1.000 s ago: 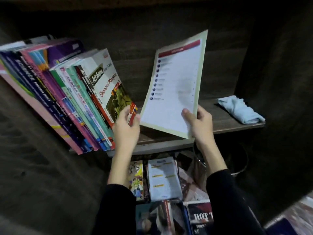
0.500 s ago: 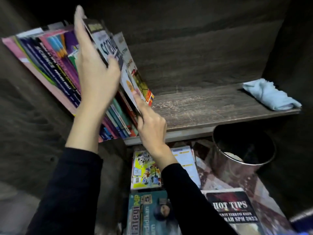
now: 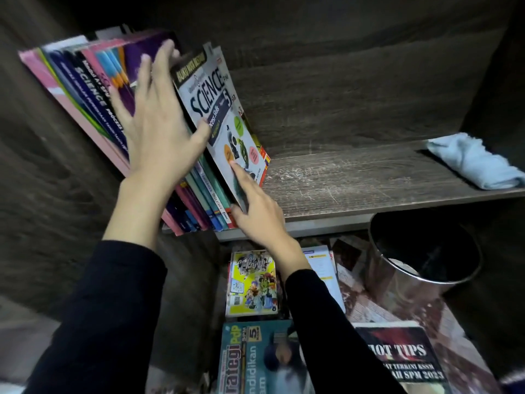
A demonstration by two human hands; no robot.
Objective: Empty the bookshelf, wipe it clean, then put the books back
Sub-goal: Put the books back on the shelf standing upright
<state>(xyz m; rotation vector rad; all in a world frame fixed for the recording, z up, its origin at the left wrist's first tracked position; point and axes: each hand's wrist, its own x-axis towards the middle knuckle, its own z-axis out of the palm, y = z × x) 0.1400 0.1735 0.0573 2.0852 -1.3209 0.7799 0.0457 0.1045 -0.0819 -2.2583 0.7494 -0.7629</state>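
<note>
Off to the right there's a shiny steel wastebasket [image 3: 403,291] standing upright, dark inside, with a pale patch low on its inner wall. The floor [image 3: 366,311] around it has a reddish-brown and white pattern, pretty blurry. There's a blue thing [image 3: 512,383] in the bottom right corner, can't tell what.

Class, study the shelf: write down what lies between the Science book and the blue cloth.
Nothing: between the Science book and the blue cloth the shelf is bare, scratched wood, as the head view shows.
</note>
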